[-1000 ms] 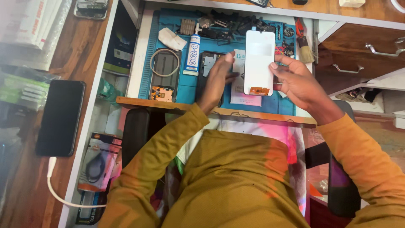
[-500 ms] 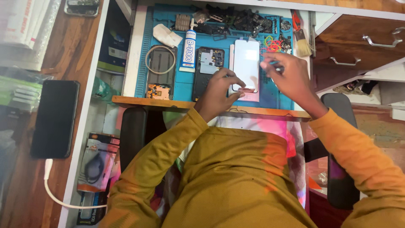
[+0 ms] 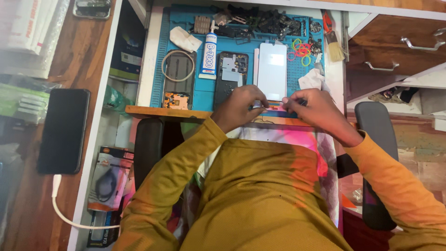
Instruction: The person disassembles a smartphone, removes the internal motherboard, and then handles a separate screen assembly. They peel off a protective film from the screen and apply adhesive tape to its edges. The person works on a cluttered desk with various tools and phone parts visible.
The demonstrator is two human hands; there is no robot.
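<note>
Both hands pinch at the near end of the white phone screen [image 3: 272, 69] lying on the blue mat [image 3: 204, 95], left hand [image 3: 239, 106] and right hand [image 3: 312, 107] fingers narrowed on its bottom edge (the opened phone body [image 3: 231, 76] waits just beyond the left hand), so fitting looks unfinished.

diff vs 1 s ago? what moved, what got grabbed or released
The white screen panel, held up in the right hand a second ago, now lies flat on the blue mat. Both hands have drawn back to its near edge; the left hand pinches there. The glue tube, opened phone and rubber bands stayed put.
</note>
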